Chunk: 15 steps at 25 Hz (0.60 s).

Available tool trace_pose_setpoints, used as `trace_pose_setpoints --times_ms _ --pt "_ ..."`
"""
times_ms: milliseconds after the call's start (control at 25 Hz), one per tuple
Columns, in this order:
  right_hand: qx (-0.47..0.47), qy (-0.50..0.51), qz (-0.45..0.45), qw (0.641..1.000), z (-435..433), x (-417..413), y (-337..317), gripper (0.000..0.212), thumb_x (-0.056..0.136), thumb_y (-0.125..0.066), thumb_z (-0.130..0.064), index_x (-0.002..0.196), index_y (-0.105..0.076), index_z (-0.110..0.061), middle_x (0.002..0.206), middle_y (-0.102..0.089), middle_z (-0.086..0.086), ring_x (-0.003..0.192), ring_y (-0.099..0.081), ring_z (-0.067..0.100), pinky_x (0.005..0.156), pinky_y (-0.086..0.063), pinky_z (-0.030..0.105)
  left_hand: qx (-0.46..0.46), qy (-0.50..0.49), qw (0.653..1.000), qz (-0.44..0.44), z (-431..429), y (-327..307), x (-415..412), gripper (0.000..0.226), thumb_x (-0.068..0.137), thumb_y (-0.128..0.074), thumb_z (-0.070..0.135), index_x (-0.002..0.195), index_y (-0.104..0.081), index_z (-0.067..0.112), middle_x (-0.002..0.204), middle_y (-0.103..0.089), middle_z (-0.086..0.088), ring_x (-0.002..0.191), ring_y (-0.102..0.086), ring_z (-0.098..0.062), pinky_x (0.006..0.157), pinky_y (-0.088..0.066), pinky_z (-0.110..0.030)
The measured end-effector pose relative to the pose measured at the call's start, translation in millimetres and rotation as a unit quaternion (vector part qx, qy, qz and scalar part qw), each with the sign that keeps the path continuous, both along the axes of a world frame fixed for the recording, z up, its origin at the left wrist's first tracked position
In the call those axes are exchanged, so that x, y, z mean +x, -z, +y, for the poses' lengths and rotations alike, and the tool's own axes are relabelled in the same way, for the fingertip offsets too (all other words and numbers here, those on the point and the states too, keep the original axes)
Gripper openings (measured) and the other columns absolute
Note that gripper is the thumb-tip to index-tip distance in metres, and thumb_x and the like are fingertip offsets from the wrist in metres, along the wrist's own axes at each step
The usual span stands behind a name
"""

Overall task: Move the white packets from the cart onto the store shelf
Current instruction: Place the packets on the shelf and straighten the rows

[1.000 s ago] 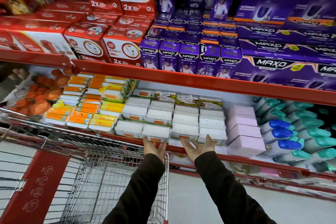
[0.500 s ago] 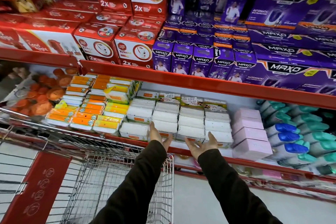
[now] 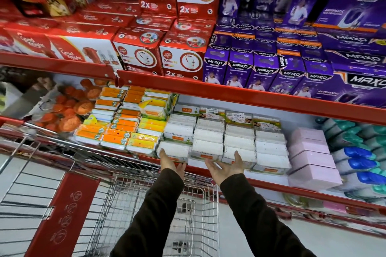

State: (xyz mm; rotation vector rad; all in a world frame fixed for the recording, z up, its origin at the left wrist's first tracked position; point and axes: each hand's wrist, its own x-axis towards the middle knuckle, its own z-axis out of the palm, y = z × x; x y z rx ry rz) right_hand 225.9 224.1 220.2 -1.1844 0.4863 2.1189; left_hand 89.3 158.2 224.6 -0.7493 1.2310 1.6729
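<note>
White packets (image 3: 205, 148) are pressed at the shelf (image 3: 261, 183) front edge; left hand (image 3: 170, 162) and right hand (image 3: 226, 168) are spread flat, holding nothing.

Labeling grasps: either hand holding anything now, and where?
Nothing gripped. Left hand and right hand are open, pressing the front edges of white packets on the shelf.

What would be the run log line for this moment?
hands: left, right open | at: front packets | on: shelf | cart: below
</note>
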Motion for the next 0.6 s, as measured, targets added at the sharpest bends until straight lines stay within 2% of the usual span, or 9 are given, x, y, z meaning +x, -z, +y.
trace_pose_setpoints --times_ms 120,360,440,520,600 --pt "-0.008 0.021 -0.005 1.0 2 -13 4 0.088 0.092 -0.058 -0.051 0.153 -0.02 -0.001 0.156 -0.025 0.031 0.14 -0.037 0.045 0.117 -0.035 0.049 0.001 0.025 1.0 -0.002 6 -6 -13 0.064 0.098 -0.047 0.051 0.151 -0.035 0.018 0.155 -0.036 -0.016 0.135 -0.043 -0.036 0.103 -0.048 -0.041" --pt "-0.006 0.036 -0.028 0.999 1 -22 8 0.085 0.091 -0.059 -0.051 0.151 -0.022 -0.004 0.155 -0.025 0.03 0.137 -0.042 0.046 0.113 -0.039 0.051 -0.003 0.064 0.998 0.007 19 -21 -16 0.059 0.103 -0.043 0.042 0.154 -0.026 0.019 0.164 -0.014 -0.01 0.143 -0.03 -0.036 0.106 -0.045 -0.038" --pt "-0.003 0.037 -0.033 0.999 0 -25 9 0.085 0.09 -0.06 -0.051 0.151 -0.023 -0.004 0.156 -0.025 0.029 0.136 -0.042 0.046 0.113 -0.04 0.051 0.003 0.083 0.997 0.012 21 -18 -21 0.059 0.103 -0.042 0.042 0.155 -0.025 0.021 0.165 -0.014 -0.009 0.145 -0.028 -0.035 0.109 -0.042 -0.039" --pt "0.002 0.043 -0.033 0.999 -1 -26 9 0.085 0.09 -0.061 -0.051 0.151 -0.023 -0.004 0.156 -0.025 0.029 0.137 -0.041 0.045 0.113 -0.04 0.051 0.017 0.097 0.995 0.004 21 -10 -29 0.063 0.101 -0.045 0.046 0.155 -0.027 0.019 0.163 -0.02 -0.01 0.144 -0.031 -0.032 0.109 -0.043 -0.041" --pt "0.012 0.047 -0.03 0.998 -5 -26 7 0.087 0.091 -0.06 -0.049 0.152 -0.021 -0.003 0.156 -0.026 0.028 0.139 -0.039 0.043 0.114 -0.038 0.049 0.039 0.087 0.995 -0.016 15 -4 -36 0.066 0.098 -0.051 0.046 0.154 -0.03 0.017 0.162 -0.025 -0.013 0.13 -0.048 -0.032 0.095 -0.052 -0.039"
